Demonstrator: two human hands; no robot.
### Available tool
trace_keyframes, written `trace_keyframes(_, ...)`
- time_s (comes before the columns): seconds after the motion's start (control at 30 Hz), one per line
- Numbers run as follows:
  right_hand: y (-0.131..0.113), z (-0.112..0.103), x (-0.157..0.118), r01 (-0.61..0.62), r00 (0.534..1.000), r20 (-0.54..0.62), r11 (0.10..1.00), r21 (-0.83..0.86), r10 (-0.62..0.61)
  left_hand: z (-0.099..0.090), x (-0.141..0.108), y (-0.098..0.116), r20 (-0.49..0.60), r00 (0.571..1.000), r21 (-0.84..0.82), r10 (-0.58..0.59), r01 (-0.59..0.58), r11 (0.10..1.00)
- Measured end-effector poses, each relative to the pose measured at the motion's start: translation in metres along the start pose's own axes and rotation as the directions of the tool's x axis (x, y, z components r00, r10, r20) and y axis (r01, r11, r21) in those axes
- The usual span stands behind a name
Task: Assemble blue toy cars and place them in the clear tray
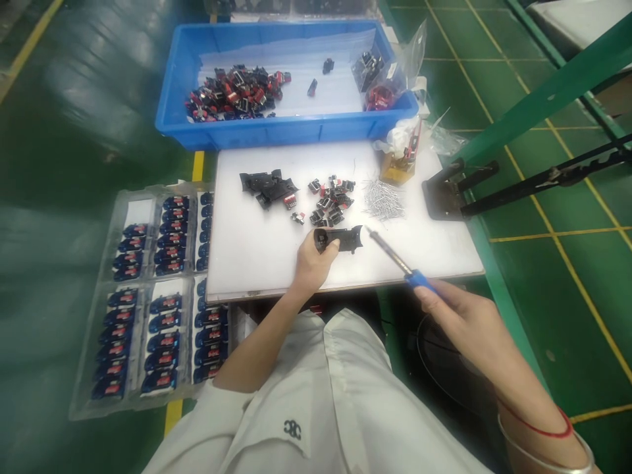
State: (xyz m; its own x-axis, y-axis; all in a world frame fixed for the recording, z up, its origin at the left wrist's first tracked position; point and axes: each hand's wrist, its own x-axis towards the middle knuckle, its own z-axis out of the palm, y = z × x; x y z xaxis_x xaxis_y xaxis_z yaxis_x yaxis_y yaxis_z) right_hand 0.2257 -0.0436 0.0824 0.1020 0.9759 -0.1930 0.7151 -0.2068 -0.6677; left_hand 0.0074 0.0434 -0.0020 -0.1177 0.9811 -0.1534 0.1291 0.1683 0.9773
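My left hand (315, 262) is closed around a black plastic car chassis part (347, 239), thumb on top, at the front of the white work board. My right hand (461, 316) grips the blue handle of a soldering iron (392, 253). Its metal tip points at the right end of the black part, with a small gap between them. Just beyond lie small red, black and chrome pieces (332, 201) and a heap of thin metal pins (384, 199). More black chassis parts (268, 187) are piled at the left.
A blue bin (291, 135) with many red and black pieces stands behind the board (266, 263). A small amber container (397, 170) sits by the pins. Clear trays (133, 283) of blue toy cars lie at the left. A green metal frame (543, 105) rises at the right.
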Motion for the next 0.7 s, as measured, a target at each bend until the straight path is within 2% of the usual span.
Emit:
trace_keyframes(0.1, 0.004, 0.002, 0.009, -0.086, 0.994, -0.046, 0.977, 0.196, 0.096, 0.0, -0.002, 0.002, -0.001, 1.0, 0.007, -0.008, 0.008, 1.0)
trace_keyframes(0.17, 0.005, 0.011, 0.02, -0.12, 0.989, -0.034, 0.917, 0.381, 0.143, -0.001, -0.005, 0.004, 0.01, 1.0, 0.017, 0.003, -0.004, 1.0)
trace_keyframes(0.23, 0.002, 0.022, 0.033, -0.156, 0.986, 0.026, 0.836, 0.526, 0.167, -0.002, -0.011, 0.006, 0.026, 0.999, 0.041, 0.045, -0.046, 0.998)
trace_keyframes(0.33, -0.01, 0.036, 0.054, -0.201, 0.979, 0.146, 0.724, 0.66, 0.14, -0.003, -0.021, 0.008, 0.054, 0.983, 0.108, 0.175, -0.18, 0.978)
trace_keyframes(0.4, -0.018, 0.043, 0.064, -0.212, 0.976, 0.194, 0.671, 0.711, 0.103, -0.003, -0.027, 0.008, 0.09, 0.943, 0.165, 0.321, -0.332, 0.929)
trace_keyframes(0.47, -0.024, 0.047, 0.071, -0.216, 0.973, 0.217, 0.637, 0.74, 0.077, -0.004, -0.031, 0.007, 0.136, 0.855, 0.227, 0.501, -0.519, 0.824)
trace_keyframes(0.57, -0.027, 0.048, 0.075, -0.244, 0.963, 0.264, 0.612, 0.752, 0.059, -0.006, -0.032, 0.005, 0.223, 0.64, 0.29, 0.735, -0.764, 0.576)
trace_keyframes(0.63, -0.026, 0.046, 0.075, -0.262, 0.956, 0.29, 0.608, 0.749, 0.055, -0.008, -0.03, 0.004, 0.284, 0.51, 0.277, 0.812, -0.854, 0.44)
trace_keyframes(0.7, -0.026, 0.044, 0.074, -0.269, 0.953, 0.297, 0.61, 0.745, 0.056, -0.011, -0.028, 0.003, 0.347, 0.429, 0.231, 0.834, -0.901, 0.368)
